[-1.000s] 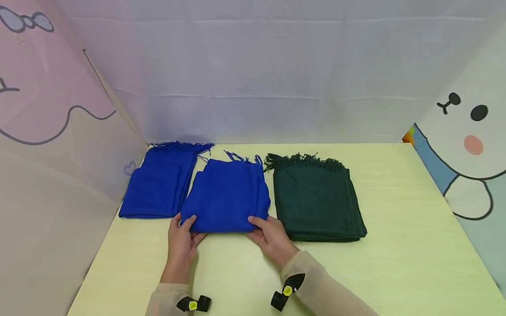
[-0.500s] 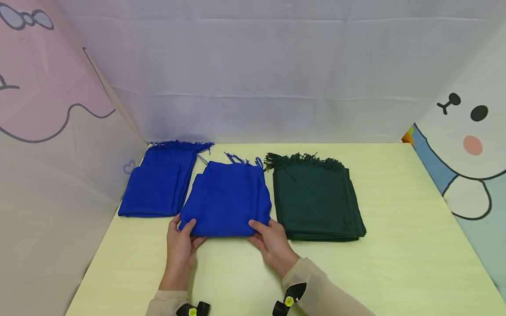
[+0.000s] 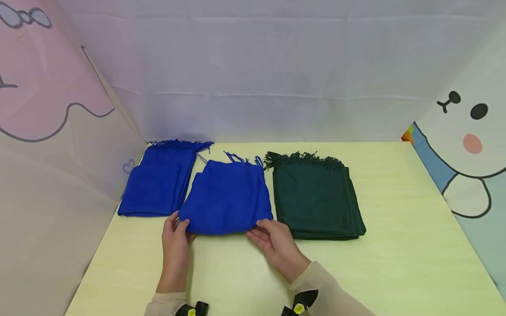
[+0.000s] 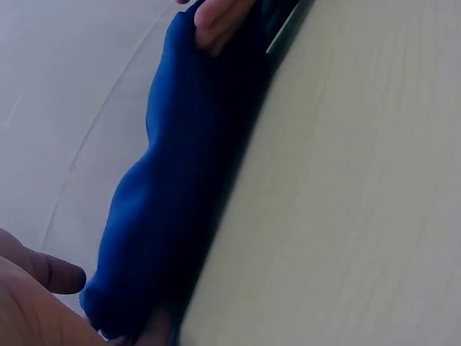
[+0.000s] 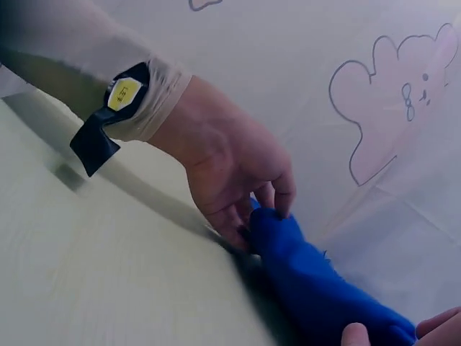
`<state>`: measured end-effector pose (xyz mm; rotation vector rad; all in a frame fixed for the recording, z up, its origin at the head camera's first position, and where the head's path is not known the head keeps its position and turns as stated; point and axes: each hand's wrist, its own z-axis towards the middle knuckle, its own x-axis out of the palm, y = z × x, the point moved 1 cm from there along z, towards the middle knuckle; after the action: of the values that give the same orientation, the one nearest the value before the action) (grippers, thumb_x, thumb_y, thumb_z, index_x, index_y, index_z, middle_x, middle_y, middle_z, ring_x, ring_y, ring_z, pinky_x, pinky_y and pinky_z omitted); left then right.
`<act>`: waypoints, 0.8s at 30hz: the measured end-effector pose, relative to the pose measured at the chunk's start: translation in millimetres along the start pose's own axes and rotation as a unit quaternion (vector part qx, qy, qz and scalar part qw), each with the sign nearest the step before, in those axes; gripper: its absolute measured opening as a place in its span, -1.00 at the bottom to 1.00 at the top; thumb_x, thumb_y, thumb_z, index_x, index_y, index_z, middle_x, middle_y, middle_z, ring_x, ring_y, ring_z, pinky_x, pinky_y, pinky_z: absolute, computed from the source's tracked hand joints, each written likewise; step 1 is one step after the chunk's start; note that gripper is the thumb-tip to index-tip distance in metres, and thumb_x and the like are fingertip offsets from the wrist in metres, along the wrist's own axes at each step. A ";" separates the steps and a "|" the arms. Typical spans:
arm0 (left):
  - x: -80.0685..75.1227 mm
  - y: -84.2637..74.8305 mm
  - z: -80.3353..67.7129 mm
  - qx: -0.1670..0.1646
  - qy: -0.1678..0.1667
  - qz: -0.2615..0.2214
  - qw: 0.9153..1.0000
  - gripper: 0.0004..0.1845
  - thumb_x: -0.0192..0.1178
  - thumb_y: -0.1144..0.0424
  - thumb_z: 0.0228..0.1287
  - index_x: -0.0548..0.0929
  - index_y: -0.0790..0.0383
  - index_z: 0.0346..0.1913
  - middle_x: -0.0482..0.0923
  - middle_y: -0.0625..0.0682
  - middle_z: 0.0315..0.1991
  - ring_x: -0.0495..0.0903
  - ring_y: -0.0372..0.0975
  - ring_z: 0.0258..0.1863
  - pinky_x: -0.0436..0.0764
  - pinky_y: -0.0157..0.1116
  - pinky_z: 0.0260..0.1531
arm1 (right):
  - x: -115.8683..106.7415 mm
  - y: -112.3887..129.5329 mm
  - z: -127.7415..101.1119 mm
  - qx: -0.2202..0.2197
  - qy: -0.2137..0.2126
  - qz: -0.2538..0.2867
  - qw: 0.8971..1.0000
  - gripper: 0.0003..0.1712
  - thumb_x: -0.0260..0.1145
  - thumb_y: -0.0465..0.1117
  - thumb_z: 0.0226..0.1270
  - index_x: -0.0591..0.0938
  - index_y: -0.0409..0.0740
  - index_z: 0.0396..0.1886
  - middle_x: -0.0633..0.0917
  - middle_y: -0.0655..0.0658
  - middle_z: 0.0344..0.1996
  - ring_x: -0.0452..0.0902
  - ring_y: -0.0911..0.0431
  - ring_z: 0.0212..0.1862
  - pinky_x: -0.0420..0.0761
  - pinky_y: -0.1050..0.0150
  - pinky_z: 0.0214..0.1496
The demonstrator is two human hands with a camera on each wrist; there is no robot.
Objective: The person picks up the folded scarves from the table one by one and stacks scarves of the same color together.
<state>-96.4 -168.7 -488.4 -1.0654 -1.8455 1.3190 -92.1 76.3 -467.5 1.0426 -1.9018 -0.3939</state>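
Note:
A folded blue scarf (image 3: 227,195) with a few fringe strands at its far edge lies in the middle of the table. Its near edge is held up by both hands. At the near left corner my left hand (image 3: 175,248) pinches the cloth, thumb on top and fingers beneath. My right hand (image 3: 280,248) grips the near right corner the same way, its thumb over the edge. In the left wrist view the raised blue edge (image 4: 162,166) spans between the hands, clear of the tabletop. The right wrist view shows the left hand (image 5: 234,162) pinching its end.
Close to the left stands a second folded blue scarf (image 3: 152,188), fringe toward the back wall. On the right a folded dark green scarf (image 3: 314,199) lies near the right hand. Printed fabric walls (image 3: 253,79) enclose the pale yellow table (image 3: 403,245).
Both hands have slid slightly apart along the near edge, the left one leftward and the right one rightward. The scarf's near edge dipped toward me, then rose slightly. The other scarves stay put.

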 end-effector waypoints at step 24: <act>-34.0 -10.7 19.1 0.050 -0.099 0.004 0.994 -0.61 -0.01 0.31 0.47 0.39 0.26 0.30 0.32 -0.03 0.20 0.33 -0.30 0.05 0.33 -0.22 0.21 | 6.3 24.9 -25.5 0.037 0.127 -0.008 0.991 -0.44 -0.01 -0.37 0.51 0.17 -0.53 0.41 0.46 -0.46 0.29 0.51 -0.16 0.26 0.52 0.11 0.28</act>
<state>-98.9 -208.9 -485.2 -0.9196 -1.8960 1.5532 -85.1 89.5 -434.5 1.1034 -1.6918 -0.1900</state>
